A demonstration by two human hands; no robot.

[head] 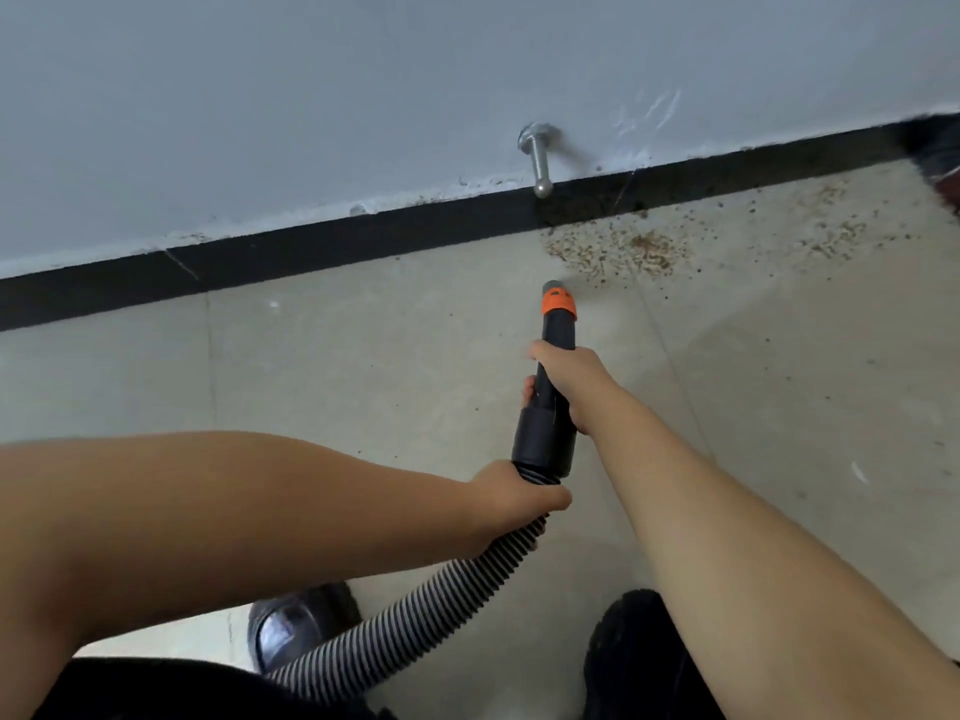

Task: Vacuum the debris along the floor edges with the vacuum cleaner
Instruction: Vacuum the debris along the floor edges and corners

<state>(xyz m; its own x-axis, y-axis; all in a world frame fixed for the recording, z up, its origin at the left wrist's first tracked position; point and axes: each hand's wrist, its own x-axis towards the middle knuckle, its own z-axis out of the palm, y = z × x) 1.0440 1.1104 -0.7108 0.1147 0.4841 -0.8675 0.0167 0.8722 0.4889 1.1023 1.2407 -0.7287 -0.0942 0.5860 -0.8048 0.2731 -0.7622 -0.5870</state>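
Observation:
A black vacuum nozzle with an orange collar points at the floor, its tip just short of a patch of brown debris scattered by the black skirting board. My right hand grips the black nozzle tube in its middle. My left hand grips the ribbed striped hose just below the nozzle's wide black cuff. More specks of debris lie further right along the wall edge.
A metal door stopper sticks out of the grey wall above the skirting, right over the debris. My two black shoes stand on the beige floor tiles at the bottom. A dark object sits at the far right edge.

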